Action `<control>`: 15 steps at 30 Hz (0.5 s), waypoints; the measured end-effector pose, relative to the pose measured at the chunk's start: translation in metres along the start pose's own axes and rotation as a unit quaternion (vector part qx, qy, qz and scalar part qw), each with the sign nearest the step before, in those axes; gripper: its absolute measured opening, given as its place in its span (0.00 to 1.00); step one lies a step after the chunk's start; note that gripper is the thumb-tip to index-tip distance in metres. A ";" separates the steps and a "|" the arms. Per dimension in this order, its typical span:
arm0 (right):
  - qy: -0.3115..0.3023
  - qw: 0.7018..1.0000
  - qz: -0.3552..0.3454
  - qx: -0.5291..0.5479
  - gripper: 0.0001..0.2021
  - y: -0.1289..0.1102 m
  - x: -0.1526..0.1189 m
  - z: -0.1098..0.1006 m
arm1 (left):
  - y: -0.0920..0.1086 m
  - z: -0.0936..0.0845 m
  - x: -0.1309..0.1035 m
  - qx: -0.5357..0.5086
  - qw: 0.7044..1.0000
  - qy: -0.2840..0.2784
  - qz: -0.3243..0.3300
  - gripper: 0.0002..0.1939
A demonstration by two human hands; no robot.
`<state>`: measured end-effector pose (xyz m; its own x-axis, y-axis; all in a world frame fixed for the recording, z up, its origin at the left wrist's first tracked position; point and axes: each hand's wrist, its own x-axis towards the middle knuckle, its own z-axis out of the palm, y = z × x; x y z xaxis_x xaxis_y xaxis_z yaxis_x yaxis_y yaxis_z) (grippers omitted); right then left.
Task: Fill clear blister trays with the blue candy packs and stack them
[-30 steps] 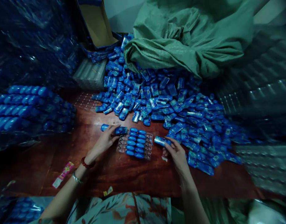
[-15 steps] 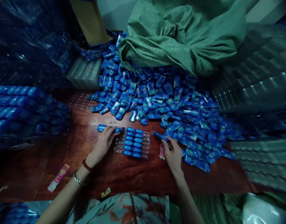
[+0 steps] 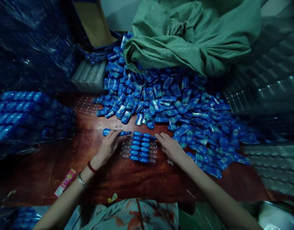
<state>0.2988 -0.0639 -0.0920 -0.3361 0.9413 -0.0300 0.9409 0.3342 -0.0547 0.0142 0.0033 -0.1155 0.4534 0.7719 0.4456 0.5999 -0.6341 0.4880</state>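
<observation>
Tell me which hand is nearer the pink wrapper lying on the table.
Left. The left hand rests by the clear tray, up and right of the pink wrapper; the right hand lies beyond the tray, farther off.

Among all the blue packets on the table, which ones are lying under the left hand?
The two blue packets lying end to end left of the clear tray: the left hand rests its fingers on them, apart from the big pile.

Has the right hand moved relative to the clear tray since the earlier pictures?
Yes. The right hand has shifted left, from beside the blue packet pile to the right edge of the clear tray, its fingers now touching it.
</observation>
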 end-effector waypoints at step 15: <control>-0.126 0.990 -0.058 -0.038 0.15 -0.009 0.021 -0.037 | 0.026 -0.012 0.033 0.161 0.931 -0.318 0.073 0.15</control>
<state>0.2848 -0.0457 -0.0548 -0.4330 0.8582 -0.2757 0.8925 0.4510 0.0025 0.0363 0.0118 -0.0791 0.7832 0.6145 -0.0953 0.6213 -0.7670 0.1602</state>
